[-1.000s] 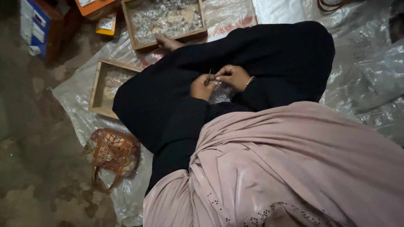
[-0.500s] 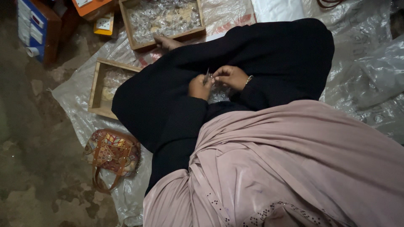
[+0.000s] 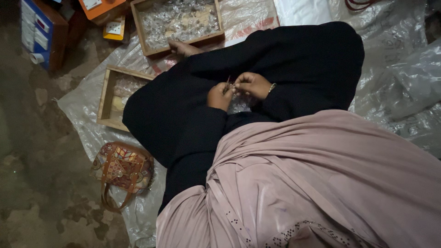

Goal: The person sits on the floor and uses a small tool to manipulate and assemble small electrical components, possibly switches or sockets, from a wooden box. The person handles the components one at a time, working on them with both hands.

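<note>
Two hands: my left hand point(image 3: 219, 95) and right hand point(image 3: 251, 84) meet over my lap, fingertips touching.
Grip, left: fingers pinched shut on a small thin piece point(image 3: 228, 84), too small and dim to tell what it is.
Grip, right: fingers curled in against the same piece; whether they clamp it I cannot tell.
Wrist: a pale bangle point(image 3: 272, 87) sits on my right wrist.
Lap: black cloth point(image 3: 294, 55) under both hands, a small clear bag point(image 3: 240, 104) just below them.
Shawl: pink cloth point(image 3: 321, 183) fills the near part of the view.
Floor: a clear plastic sheet point(image 3: 395, 78) under me, two wooden trays point(image 3: 106, 98) point(image 3: 177, 20) of clear packets beyond my knees.
Foot: a bare foot point(image 3: 183, 47) touches the far tray.
Beside me: a patterned handbag point(image 3: 123, 167) on the sheet's edge.
</note>
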